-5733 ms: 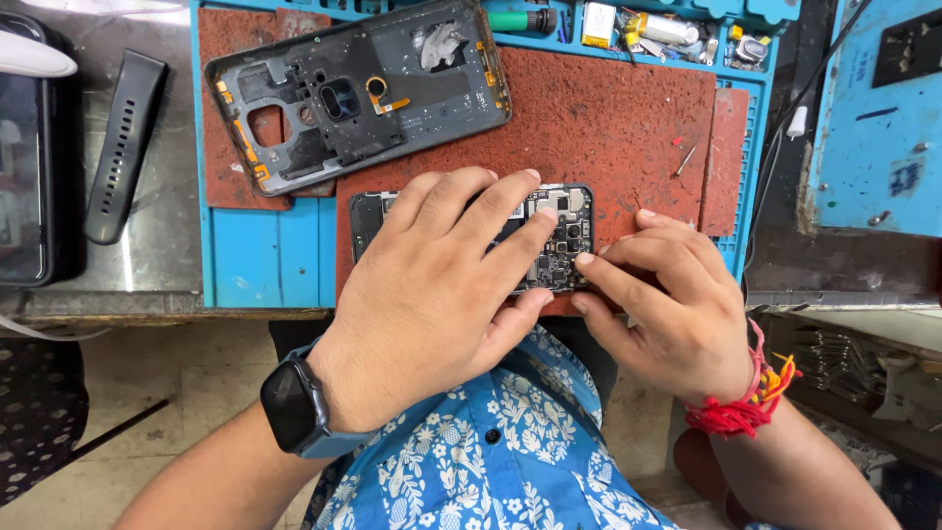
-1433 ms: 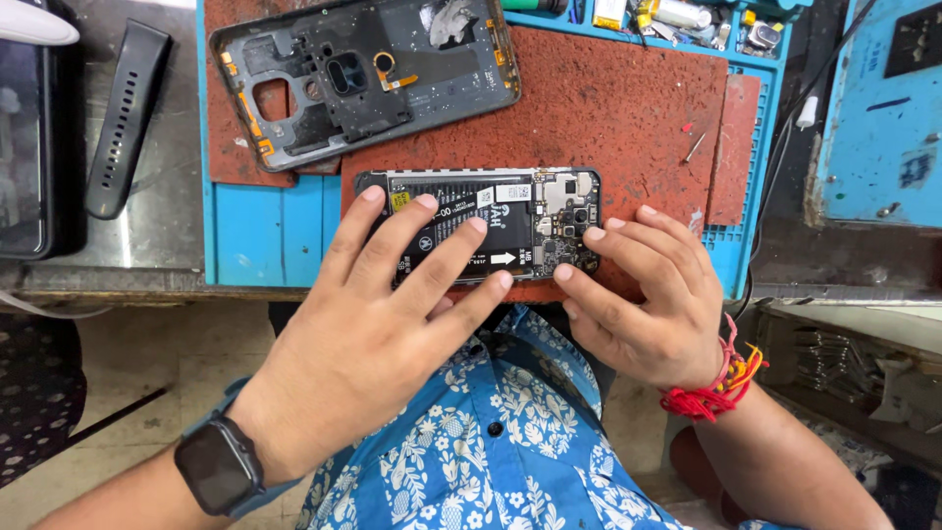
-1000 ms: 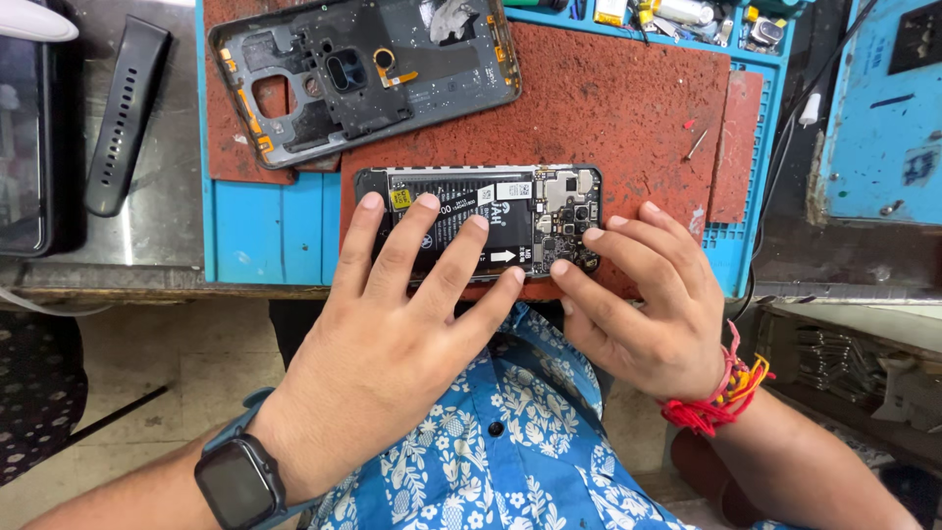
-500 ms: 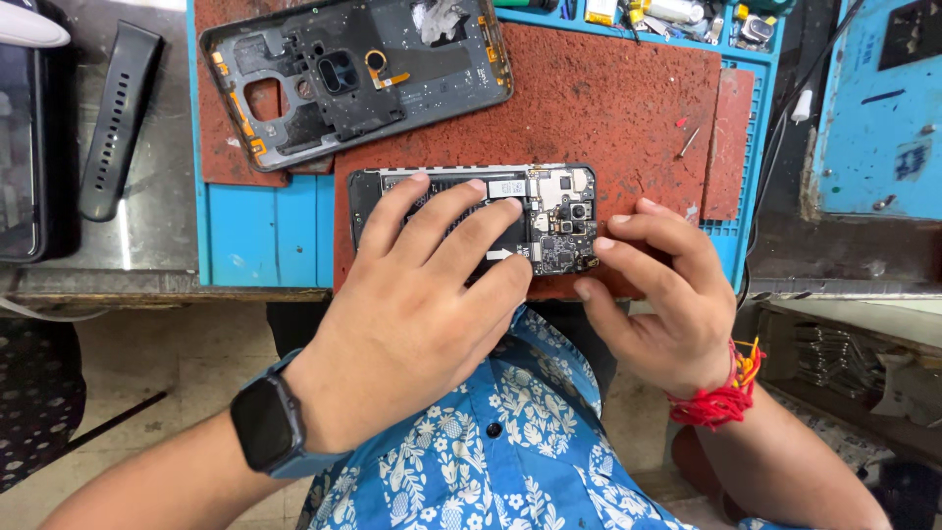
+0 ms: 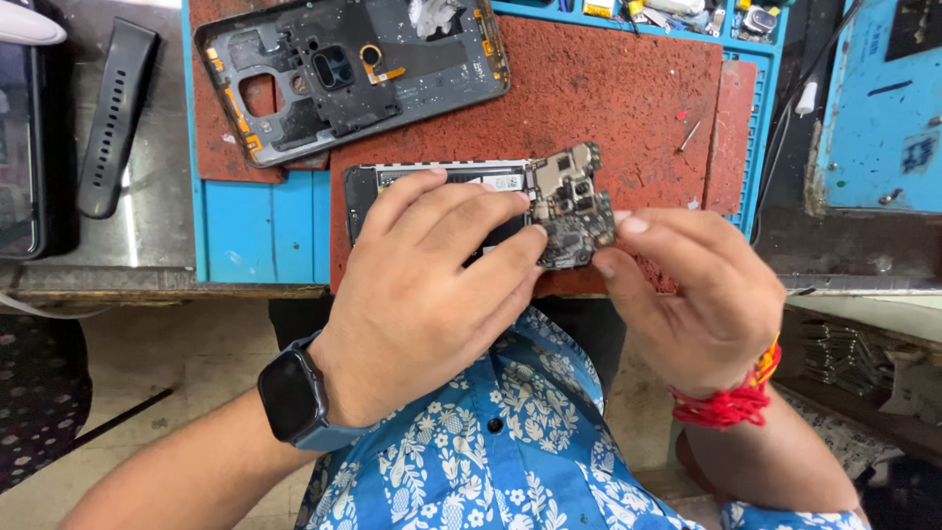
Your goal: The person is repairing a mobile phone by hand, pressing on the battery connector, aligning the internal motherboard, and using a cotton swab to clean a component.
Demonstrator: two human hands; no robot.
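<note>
An opened black phone [image 5: 442, 182] lies lengthwise on a red work mat [image 5: 628, 88] at the bench's near edge. My left hand [image 5: 422, 285], with a dark smartwatch on its wrist, lies over the phone and holds it down. Its fingertips reach the circuit board [image 5: 574, 201] at the phone's right end. That board is tilted up out of the phone body. My right hand [image 5: 697, 294], with red thread round the wrist, pinches the board's right side between thumb and fingers.
A dark phone frame with camera cut-outs [image 5: 343, 74] lies on the mat behind the phone. A blue mat [image 5: 255, 226] lies under the red one. A black watch strap [image 5: 116, 113] is at left, and a small screw [image 5: 690, 135] and a parts tray [image 5: 687, 15] at right.
The circuit board has come up from flat in the phone to tilted above its right end. My right hand has shifted onto the board; my left hand slid right over the phone.
</note>
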